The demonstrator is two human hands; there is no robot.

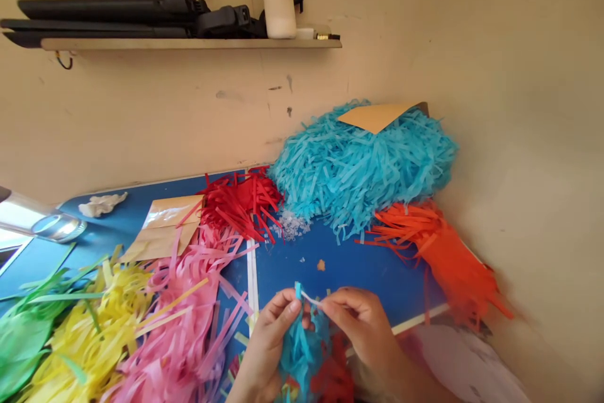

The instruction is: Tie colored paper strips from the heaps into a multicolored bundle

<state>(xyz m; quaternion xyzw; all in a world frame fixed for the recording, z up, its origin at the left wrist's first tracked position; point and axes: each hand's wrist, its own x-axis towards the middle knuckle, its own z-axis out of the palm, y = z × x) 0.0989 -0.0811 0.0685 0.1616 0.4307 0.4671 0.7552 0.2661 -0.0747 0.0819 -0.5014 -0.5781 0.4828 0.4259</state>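
At the front edge of the blue table, my left hand [278, 324] pinches the top of a blue tissue paper tassel [302, 353], whose strips hang down below the fingers. A thin white string [310, 298] runs from the tassel's top across to my right hand [356, 318], which pinches its other end between thumb and fingertips. Beneath the tassel, red paper strips [336, 371] show near my lap, partly hidden by my hands.
Behind lies a big heap of blue fringe [368, 170] with a tan envelope [380, 117] on it. Red [243, 198], orange [453, 258], pink [184, 321], yellow [99, 321] and green fringe [28, 334] surround the table [340, 258]. A shelf [189, 44] with a white bottle [278, 0] hangs above.
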